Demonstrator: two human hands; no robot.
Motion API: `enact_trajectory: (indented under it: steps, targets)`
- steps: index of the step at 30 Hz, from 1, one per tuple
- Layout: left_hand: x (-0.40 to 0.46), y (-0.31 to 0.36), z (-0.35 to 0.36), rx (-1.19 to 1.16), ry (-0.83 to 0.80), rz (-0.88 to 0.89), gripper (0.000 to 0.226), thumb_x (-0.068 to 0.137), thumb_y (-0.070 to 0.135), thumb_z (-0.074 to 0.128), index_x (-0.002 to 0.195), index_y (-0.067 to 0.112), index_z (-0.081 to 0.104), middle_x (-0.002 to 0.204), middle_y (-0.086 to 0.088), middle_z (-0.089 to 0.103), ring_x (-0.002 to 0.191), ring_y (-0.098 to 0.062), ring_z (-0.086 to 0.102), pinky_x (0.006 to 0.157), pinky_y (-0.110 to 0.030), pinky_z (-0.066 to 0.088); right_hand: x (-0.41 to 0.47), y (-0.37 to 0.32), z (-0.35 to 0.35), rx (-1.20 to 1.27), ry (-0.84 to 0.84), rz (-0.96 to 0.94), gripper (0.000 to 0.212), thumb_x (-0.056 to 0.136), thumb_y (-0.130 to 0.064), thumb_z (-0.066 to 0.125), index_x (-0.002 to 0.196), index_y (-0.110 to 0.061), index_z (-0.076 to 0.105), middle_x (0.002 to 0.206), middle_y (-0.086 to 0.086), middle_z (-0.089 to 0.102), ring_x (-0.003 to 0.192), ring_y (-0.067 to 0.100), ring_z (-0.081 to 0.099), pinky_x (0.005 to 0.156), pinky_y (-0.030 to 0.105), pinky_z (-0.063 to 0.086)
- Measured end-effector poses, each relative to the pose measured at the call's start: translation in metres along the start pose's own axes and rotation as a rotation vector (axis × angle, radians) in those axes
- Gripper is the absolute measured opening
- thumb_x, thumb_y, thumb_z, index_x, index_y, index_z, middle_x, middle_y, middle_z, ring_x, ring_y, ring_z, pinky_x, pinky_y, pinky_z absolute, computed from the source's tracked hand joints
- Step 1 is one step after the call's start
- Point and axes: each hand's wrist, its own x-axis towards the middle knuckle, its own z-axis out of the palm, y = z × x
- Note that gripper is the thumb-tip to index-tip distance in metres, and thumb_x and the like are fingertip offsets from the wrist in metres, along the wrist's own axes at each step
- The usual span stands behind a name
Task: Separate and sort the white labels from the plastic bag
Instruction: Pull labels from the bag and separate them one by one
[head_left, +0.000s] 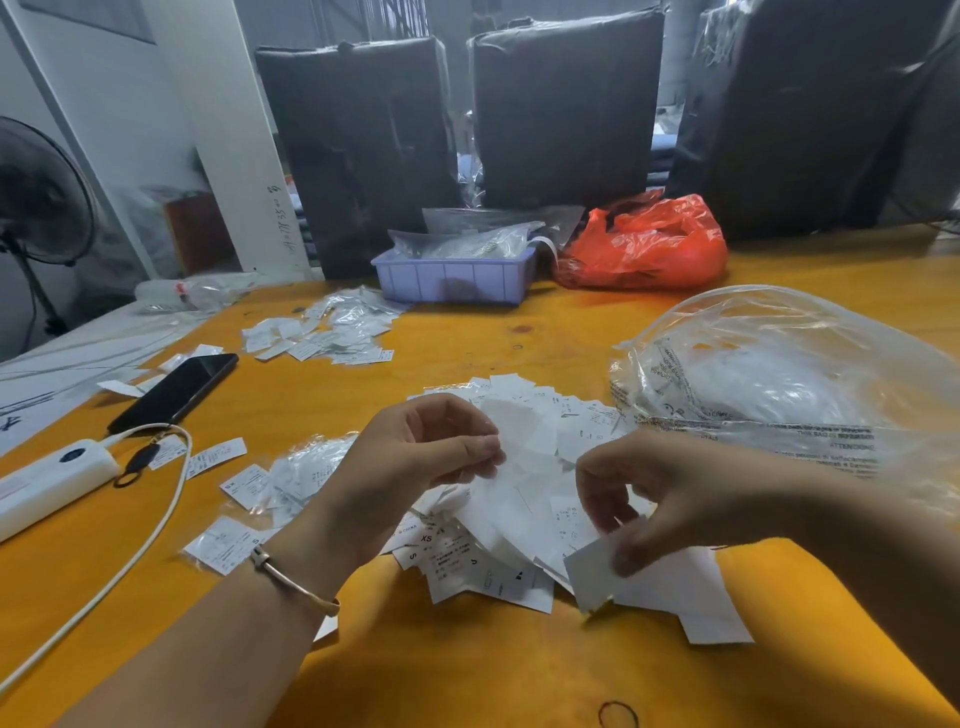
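We see both hands over a heap of white labels (498, 551) on the orange table (467, 670). The left hand (415, 457) is raised above the heap, fingers curled, its fingertips pinching the edge of a white label lifted from the pile. The right hand (670, 499) hangs just beside it, fingers bent down — thumb and fingers pinch another label at the near edge of the heap. A bangle (291, 579) sits on the left wrist.

The clear bag (795, 374) lies to the right of the heap, puffed up and printed with warning text, its near edge touching the labels and partly over the right forearm. A second scatter of labels (322, 332) lies farther back on the left, well apart from the main heap, and small packets of labels (306, 467) rest just left of the left hand.

On the left side lie a black phone (176, 392), a white power bank (47, 483) and its cable (156, 525). At the back stand a purple tray (452, 280) holding clear bags and a red bag (649, 244) beside it.
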Motion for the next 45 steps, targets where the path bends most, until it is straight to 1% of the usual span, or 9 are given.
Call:
enact_trajectory:
  steps: [3, 7, 11, 14, 20, 26, 32, 38, 45]
  targets:
    - [0.000, 0.003, -0.002, -0.124, -0.019, -0.037, 0.018, 0.076, 0.003, 0.077, 0.085, 0.003, 0.062, 0.084, -0.015, 0.073, 0.076, -0.022, 0.070, 0.070, -0.026, 0.057, -0.001, 0.004, -0.005, 0.187, 0.059, -0.044, 0.023, 0.074, -0.008, 0.080, 0.089, -0.023, 0.071, 0.080, -0.007, 0.067, 0.073, 0.005, 0.058, 0.065, 0.019, 0.043]
    - [0.001, 0.003, -0.004, -0.200, -0.010, -0.043, 0.018, 0.070, 0.005, 0.075, 0.080, 0.010, 0.062, 0.083, -0.010, 0.072, 0.079, -0.020, 0.069, 0.074, -0.026, 0.058, -0.004, 0.008, -0.010, 0.446, 0.178, -0.102, 0.011, 0.075, -0.006, 0.078, 0.077, -0.016, 0.076, 0.081, 0.001, 0.066, 0.081, 0.017, 0.060, 0.079, 0.041, 0.048]
    - [0.000, 0.004, -0.003, -0.154, -0.029, -0.065, 0.029, 0.072, 0.012, 0.080, 0.100, 0.017, 0.076, 0.084, -0.001, 0.066, 0.080, -0.014, 0.064, 0.078, -0.027, 0.055, -0.004, 0.008, -0.010, 0.669, 0.354, -0.158, 0.009, 0.058, -0.011, 0.077, 0.066, -0.015, 0.075, 0.107, 0.001, 0.069, 0.104, 0.011, 0.063, 0.076, 0.023, 0.053]
    - [-0.002, 0.006, -0.001, -0.087, -0.024, -0.084, 0.025, 0.074, 0.020, 0.076, 0.099, 0.018, 0.078, 0.091, 0.004, 0.072, 0.078, -0.007, 0.063, 0.079, -0.031, 0.046, -0.002, 0.007, -0.008, 0.786, 0.398, -0.211, 0.017, 0.058, 0.002, 0.076, 0.066, -0.013, 0.076, 0.091, 0.011, 0.072, 0.091, 0.023, 0.068, 0.072, 0.024, 0.054]
    - [-0.002, 0.009, -0.003, -0.129, 0.018, -0.076, 0.008, 0.071, 0.014, 0.074, 0.078, 0.016, 0.071, 0.086, -0.008, 0.073, 0.075, -0.013, 0.065, 0.074, -0.030, 0.045, -0.002, 0.005, -0.010, 0.815, 0.431, -0.207, 0.025, 0.071, -0.002, 0.059, 0.081, -0.012, 0.079, 0.091, 0.011, 0.074, 0.088, 0.017, 0.067, 0.072, 0.024, 0.054]
    - [0.000, 0.006, -0.001, -0.166, 0.000, -0.077, 0.024, 0.066, 0.004, 0.078, 0.083, 0.014, 0.065, 0.084, -0.010, 0.073, 0.081, -0.021, 0.070, 0.079, -0.033, 0.059, -0.003, -0.001, -0.007, 0.801, 0.522, -0.156, 0.019, 0.057, -0.007, 0.078, 0.073, -0.016, 0.075, 0.078, 0.008, 0.072, 0.073, 0.020, 0.067, 0.057, 0.024, 0.054]
    - [-0.002, 0.006, 0.005, -0.243, -0.042, -0.126, 0.024, 0.063, 0.000, 0.081, 0.084, 0.012, 0.078, 0.084, -0.007, 0.073, 0.075, -0.023, 0.072, 0.071, -0.030, 0.060, -0.001, -0.003, -0.005, 0.774, 0.544, -0.128, 0.067, 0.076, 0.019, 0.063, 0.122, -0.029, 0.059, 0.085, 0.012, 0.074, 0.077, 0.023, 0.070, 0.065, 0.027, 0.055]
    - [-0.003, 0.007, 0.005, -0.216, -0.031, -0.136, 0.009, 0.068, 0.016, 0.077, 0.076, 0.011, 0.075, 0.081, -0.014, 0.074, 0.075, -0.024, 0.074, 0.071, -0.029, 0.059, 0.002, -0.006, 0.001, 0.609, 0.698, -0.140, 0.043, 0.085, 0.006, 0.063, 0.110, -0.027, 0.071, 0.079, 0.012, 0.070, 0.062, 0.022, 0.056, 0.046, 0.023, 0.044]
    - [-0.003, 0.007, 0.005, -0.253, -0.033, -0.100, 0.014, 0.066, 0.007, 0.078, 0.077, 0.016, 0.076, 0.088, -0.015, 0.076, 0.079, -0.026, 0.075, 0.072, -0.029, 0.059, 0.000, -0.016, 0.002, 0.657, 0.649, -0.159, 0.051, 0.078, 0.004, 0.070, 0.121, -0.017, 0.053, 0.077, 0.011, 0.070, 0.054, 0.028, 0.066, 0.043, 0.028, 0.048]
